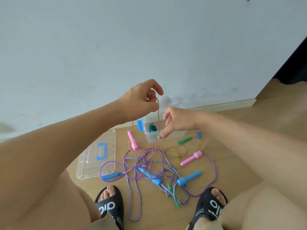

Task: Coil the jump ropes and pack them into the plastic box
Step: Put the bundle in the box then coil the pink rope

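Note:
My left hand (142,98) is raised and pinches a thin pink rope (158,112), which hangs from it in a loop; its pink handles (132,141) lie on the floor below. My right hand (176,122) hovers just right of the hanging strand, above the clear plastic box (152,137), fingers loosely curled and pointing down; whether they touch the strand is unclear. A coiled blue-green rope (152,127) sits inside the box. A tangle of ropes covers the floor: a purple cord (214,166), a striped braided rope (136,203), blue handles (189,177) and a pink handle (191,158).
The box's clear lid (93,166) with a blue handle lies on the floor to the left. A green handle (184,140) and a small blue one (198,135) lie right of the box. My feet in black slides (109,203) stand near the tangle. A wall rises close behind.

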`<state>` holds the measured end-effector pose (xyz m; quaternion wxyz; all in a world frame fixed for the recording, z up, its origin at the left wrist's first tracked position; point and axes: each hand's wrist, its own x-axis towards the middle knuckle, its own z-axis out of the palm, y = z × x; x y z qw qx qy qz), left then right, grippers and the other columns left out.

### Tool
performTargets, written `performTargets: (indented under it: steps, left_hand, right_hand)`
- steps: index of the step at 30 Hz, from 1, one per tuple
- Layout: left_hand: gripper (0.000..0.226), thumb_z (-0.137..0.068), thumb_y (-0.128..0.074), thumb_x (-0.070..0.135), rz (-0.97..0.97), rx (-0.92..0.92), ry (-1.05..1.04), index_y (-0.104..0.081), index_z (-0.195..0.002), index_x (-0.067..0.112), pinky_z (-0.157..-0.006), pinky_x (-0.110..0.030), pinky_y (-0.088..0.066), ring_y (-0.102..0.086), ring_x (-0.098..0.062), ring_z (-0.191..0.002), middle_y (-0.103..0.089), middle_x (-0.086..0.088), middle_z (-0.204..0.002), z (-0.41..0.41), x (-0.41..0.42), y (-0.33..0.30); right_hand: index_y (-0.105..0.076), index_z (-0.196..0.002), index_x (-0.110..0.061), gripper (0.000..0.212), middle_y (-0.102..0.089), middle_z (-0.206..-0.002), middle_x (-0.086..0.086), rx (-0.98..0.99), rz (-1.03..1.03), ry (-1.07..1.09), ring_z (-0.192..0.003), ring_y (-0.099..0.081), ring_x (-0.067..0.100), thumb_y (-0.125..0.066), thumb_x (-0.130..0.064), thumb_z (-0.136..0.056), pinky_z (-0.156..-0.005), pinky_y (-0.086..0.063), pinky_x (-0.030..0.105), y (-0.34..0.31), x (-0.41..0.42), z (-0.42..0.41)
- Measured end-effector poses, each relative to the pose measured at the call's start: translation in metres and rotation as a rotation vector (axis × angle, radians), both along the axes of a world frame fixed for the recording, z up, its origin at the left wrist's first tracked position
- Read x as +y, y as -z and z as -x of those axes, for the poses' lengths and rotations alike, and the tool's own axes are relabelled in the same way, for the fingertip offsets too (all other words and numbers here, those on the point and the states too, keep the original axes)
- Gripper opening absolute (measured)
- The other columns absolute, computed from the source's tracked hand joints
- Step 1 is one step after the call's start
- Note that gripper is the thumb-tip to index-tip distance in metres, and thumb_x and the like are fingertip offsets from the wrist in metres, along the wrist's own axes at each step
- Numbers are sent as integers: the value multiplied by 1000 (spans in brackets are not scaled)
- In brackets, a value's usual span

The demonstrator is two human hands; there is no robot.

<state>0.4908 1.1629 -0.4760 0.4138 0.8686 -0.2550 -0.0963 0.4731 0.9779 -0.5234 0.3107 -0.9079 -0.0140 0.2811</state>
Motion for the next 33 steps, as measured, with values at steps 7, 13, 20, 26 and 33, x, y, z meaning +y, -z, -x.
performTargets:
  steps: [7,13,20,26,33]
  left_hand:
    - [19,-85,-58,3,152,-96,-59,-61,-100,14,-51,-20,-31,-30,-12,-52,-33,8,-53,0,-12,-13]
    - [9,-91,-59,22,424,3,-378,-63,-84,19,-51,-28,-33,-38,-20,-56,-44,1,-56,-26,3,-18]
    - [14,-86,-63,14,-372,269,-294,-66,-100,13,-79,-34,-54,-62,-20,-73,-68,-9,-96,-52,67,11]
    - [101,-66,-87,36,-376,563,55,-26,-146,48,-111,-34,-35,-41,-13,-135,-40,10,-145,-36,58,17]
    - [24,-95,-56,27,-43,449,39,-64,-84,7,-98,-38,-48,-69,-23,-99,-72,-12,-92,-43,37,14]
  right_hand:
    - [-57,-130,-24,69,-71,-119,-6,-102,-434,28,-117,-63,11,-83,-49,-71,-107,-47,43,5,31,-10]
    - [-65,-78,-11,16,-50,-52,0,-26,-357,46,-56,-57,19,-55,-16,-89,-93,-57,46,5,38,-11]
    - [-71,-82,-10,25,-53,-61,-1,-325,96,89,-51,-49,16,-53,-23,-94,-49,-39,24,-21,13,-26]
    - [-68,-85,-8,15,-59,-71,-3,-452,-143,165,-66,-50,14,-63,-22,-86,-59,-39,26,-24,35,-25]
    - [-68,-96,-14,16,-62,-78,-4,-277,-345,160,-56,-49,10,-61,-7,-84,-55,-43,26,-41,39,-28]
